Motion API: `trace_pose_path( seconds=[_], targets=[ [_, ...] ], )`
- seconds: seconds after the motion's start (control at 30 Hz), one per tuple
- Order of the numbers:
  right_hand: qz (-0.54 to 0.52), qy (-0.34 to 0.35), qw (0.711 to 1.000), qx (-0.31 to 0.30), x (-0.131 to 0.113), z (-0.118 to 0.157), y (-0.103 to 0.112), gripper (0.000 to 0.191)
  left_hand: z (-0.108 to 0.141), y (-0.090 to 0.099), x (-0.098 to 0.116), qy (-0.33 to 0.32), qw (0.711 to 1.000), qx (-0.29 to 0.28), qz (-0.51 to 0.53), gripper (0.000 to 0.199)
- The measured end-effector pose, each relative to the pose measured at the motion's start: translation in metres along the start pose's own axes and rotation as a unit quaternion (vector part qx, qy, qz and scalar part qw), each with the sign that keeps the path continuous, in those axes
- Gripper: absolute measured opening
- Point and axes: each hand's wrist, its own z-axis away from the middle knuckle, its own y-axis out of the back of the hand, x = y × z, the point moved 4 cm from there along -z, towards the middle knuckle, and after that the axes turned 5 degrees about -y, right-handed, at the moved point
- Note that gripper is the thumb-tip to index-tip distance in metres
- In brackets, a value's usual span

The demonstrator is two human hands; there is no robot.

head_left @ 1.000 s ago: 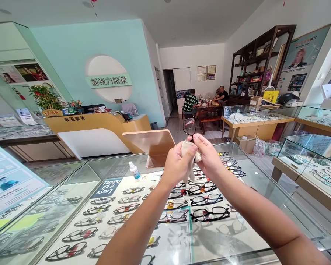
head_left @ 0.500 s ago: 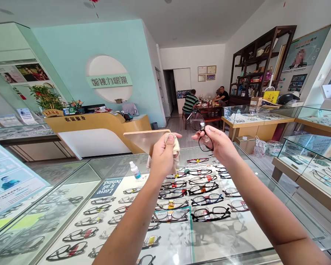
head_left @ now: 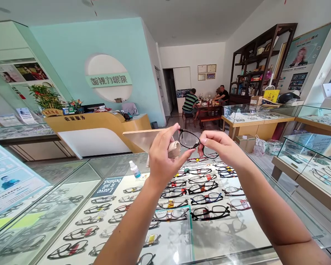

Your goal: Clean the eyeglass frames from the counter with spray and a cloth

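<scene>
In front of me, above the glass counter, my right hand (head_left: 219, 145) pinches a pair of dark-framed glasses (head_left: 189, 139) near the bridge. One lens points left, and the other hangs partly hidden behind my right fingers. My left hand (head_left: 165, 154) keeps a cream cleaning cloth (head_left: 174, 148) tucked in its curled fingers. Its thumb and index finger are spread around the left lens, close to the rim; whether they touch it I cannot tell. Beyond my left hand stands a tilted wooden-edged board (head_left: 139, 138), likely a mirror seen from behind.
A small white spray bottle (head_left: 134, 169) with a blue label stands on the glass display case (head_left: 99, 165). Rows of eyeglass frames (head_left: 206, 198) lie inside the case. More display cases (head_left: 312, 154) are on the right. Two people sit at a table (head_left: 209, 108) far back.
The glasses have turned and come down to the left in my right hand. My left hand has opened its thumb and index finger around one lens, keeping the cloth.
</scene>
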Motion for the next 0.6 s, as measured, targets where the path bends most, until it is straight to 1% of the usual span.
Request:
trace_pose_path(
  seconds=[0.13,0.27,0.4,0.43,0.5,0.53,0.6],
  targets=[
    [0.065,0.028,0.997,0.011,-0.007,0.005,0.000,0.037,-0.004,0.004,0.006,-0.005,1.000,-0.007,-0.001,0.066],
    [0.134,0.045,0.989,0.035,-0.016,0.011,0.001,0.038,-0.006,0.007,0.011,-0.022,1.000,-0.008,0.008,0.069],
    [0.163,0.055,0.984,0.044,-0.021,0.014,-0.003,0.039,-0.006,0.009,0.012,-0.009,1.000,0.004,0.000,0.066],
    [0.162,0.065,0.983,0.058,-0.022,0.015,-0.003,0.035,-0.006,0.010,0.012,-0.005,1.000,0.010,-0.001,0.065],
    [0.158,0.106,0.975,0.118,-0.025,0.018,-0.002,0.024,-0.006,0.014,0.012,0.000,0.999,0.038,-0.011,0.064],
    [0.159,0.134,0.965,0.160,-0.027,0.020,-0.001,0.021,-0.006,0.016,0.012,0.004,0.998,0.059,-0.021,0.064],
    [0.177,0.187,0.936,0.238,-0.031,0.024,0.001,0.026,-0.006,0.021,0.011,0.025,0.993,0.106,-0.037,0.064]
  ],
)
